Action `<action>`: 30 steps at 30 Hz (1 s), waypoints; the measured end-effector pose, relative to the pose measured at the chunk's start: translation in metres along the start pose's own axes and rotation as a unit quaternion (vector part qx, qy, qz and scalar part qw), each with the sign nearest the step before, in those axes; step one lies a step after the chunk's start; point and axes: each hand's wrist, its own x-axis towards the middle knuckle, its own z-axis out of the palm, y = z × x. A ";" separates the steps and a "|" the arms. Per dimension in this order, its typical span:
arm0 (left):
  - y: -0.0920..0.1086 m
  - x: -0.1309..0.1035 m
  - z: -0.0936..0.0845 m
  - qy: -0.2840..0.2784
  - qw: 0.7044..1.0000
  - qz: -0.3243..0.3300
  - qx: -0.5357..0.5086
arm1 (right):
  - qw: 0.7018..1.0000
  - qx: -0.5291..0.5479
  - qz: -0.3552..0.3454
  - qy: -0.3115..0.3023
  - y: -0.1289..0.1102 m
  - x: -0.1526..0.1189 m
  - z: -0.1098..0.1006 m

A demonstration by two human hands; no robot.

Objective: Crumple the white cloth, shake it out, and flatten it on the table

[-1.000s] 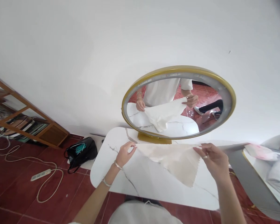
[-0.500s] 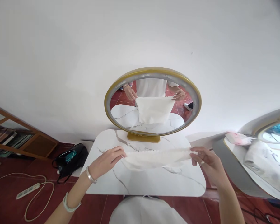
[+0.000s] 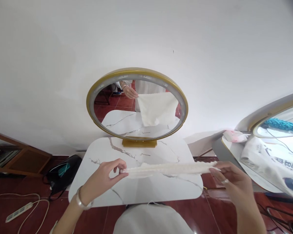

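1. The white zigzag-edged cloth is stretched in the air between the two hands, over the white veined tabletop, its right end beyond the tabletop's right edge
2. The left hand pinches one corner between thumb and fingers; the right hand pinches the opposite end, thumb nearest the camera
3. At the left, a black bag on the floor has something teal showing at its top; the wooden cabinet beyond it holds what look like books or papers
4. The cloth's long axis runs left to right, roughly along the tabletop's length, its upper edge nearly level; the round gold-rimmed mirror shows the cloth hanging as a broad panel; whether its lower edge touches the tabletop cannot be told
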 end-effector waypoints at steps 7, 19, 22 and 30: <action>0.052 0.040 0.000 -0.040 0.991 -0.050 -0.115 | 0.998 0.023 0.035 0.038 0.005 0.017 -0.048; -0.037 0.127 0.243 -0.015 0.980 -0.128 0.148 | 0.985 -0.155 -0.038 -0.070 0.207 0.103 0.082; -0.056 0.126 0.286 -0.056 0.980 -0.079 0.175 | 0.945 -0.254 -0.103 -0.180 0.236 0.074 0.107; -0.075 0.160 0.312 -0.025 0.963 -0.151 0.221 | 0.806 -0.475 -0.181 -0.303 0.244 0.087 0.149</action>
